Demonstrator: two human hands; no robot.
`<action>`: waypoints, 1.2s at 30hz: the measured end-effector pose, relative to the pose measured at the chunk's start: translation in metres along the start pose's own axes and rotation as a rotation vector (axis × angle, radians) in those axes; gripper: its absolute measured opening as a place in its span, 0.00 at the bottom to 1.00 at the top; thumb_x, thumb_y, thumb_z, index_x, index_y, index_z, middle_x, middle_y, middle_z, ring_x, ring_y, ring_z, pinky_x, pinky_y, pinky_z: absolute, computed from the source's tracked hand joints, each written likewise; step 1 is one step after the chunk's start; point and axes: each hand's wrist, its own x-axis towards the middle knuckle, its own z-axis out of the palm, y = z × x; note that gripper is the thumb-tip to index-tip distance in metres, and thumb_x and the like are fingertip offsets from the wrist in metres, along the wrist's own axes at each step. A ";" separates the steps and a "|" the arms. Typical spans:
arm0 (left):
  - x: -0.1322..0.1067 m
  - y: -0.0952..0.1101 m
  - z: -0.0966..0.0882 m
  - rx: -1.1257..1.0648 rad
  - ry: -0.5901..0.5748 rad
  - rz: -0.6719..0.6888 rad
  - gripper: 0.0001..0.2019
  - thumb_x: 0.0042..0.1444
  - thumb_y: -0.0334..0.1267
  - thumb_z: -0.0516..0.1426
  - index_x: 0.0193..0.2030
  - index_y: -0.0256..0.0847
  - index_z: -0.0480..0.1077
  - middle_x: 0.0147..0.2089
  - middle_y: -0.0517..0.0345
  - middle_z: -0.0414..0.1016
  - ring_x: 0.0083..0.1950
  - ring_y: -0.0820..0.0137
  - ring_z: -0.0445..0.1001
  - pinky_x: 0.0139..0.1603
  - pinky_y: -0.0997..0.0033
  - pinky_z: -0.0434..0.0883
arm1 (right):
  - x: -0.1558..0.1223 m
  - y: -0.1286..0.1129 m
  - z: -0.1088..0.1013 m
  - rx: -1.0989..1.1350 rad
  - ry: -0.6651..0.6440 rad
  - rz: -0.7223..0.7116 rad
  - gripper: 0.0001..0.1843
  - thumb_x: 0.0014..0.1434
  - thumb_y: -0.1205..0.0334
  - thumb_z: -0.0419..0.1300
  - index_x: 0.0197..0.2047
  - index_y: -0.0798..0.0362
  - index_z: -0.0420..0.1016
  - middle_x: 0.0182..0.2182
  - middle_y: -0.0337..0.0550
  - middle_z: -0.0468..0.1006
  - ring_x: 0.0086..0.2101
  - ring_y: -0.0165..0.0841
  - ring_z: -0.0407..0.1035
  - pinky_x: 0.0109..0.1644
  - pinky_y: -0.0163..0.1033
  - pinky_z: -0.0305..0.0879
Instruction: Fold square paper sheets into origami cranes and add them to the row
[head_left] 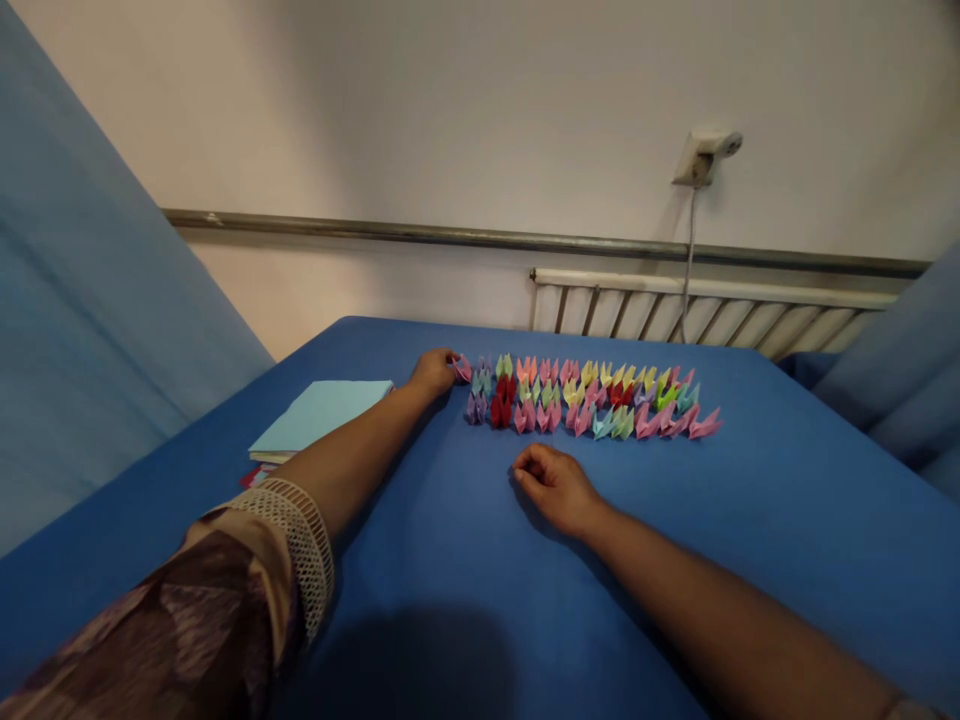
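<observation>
My left hand reaches to the left end of the back row and pinches a pink paper crane. Beside it stand several folded paper cranes in three rows, among them a purple crane, a red crane and a pink crane at the right end of the front row. My right hand rests on the blue surface in front of the rows, fingers curled together and apart from the cranes. Whether anything lies inside its curl is hidden.
A stack of coloured paper, light blue on top, lies left of my left forearm. Behind the blue-covered table are a metal rail, a radiator and a wall socket with a cord. Blue curtains hang at both sides.
</observation>
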 end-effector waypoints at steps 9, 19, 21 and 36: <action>-0.011 0.011 -0.022 0.044 0.044 -0.050 0.16 0.60 0.34 0.57 0.55 0.36 0.68 0.55 0.46 0.72 0.52 0.62 0.72 0.52 0.59 0.71 | 0.000 -0.001 -0.001 -0.006 -0.014 0.011 0.03 0.57 0.67 0.56 0.33 0.51 0.71 0.27 0.36 0.72 0.28 0.29 0.66 0.33 0.33 0.62; -0.126 -0.017 -0.098 0.400 0.144 -0.016 0.26 0.53 0.53 0.58 0.55 0.41 0.70 0.55 0.44 0.73 0.56 0.52 0.70 0.56 0.59 0.66 | 0.001 0.003 -0.001 -0.025 -0.016 0.000 0.03 0.57 0.66 0.56 0.33 0.51 0.71 0.28 0.37 0.73 0.29 0.29 0.67 0.34 0.34 0.62; -0.145 -0.030 -0.097 0.491 0.116 -0.102 0.32 0.51 0.56 0.58 0.58 0.38 0.67 0.58 0.39 0.71 0.58 0.47 0.69 0.55 0.55 0.66 | 0.001 0.005 -0.001 -0.017 -0.013 0.001 0.03 0.57 0.66 0.57 0.33 0.51 0.71 0.27 0.37 0.73 0.29 0.29 0.67 0.34 0.33 0.62; -0.160 -0.049 -0.114 0.353 0.089 -0.209 0.20 0.55 0.49 0.52 0.46 0.39 0.77 0.42 0.45 0.81 0.43 0.54 0.77 0.37 0.65 0.68 | -0.017 -0.003 -0.004 0.076 -0.088 0.124 0.05 0.50 0.73 0.60 0.31 0.53 0.71 0.28 0.38 0.75 0.28 0.28 0.69 0.33 0.32 0.65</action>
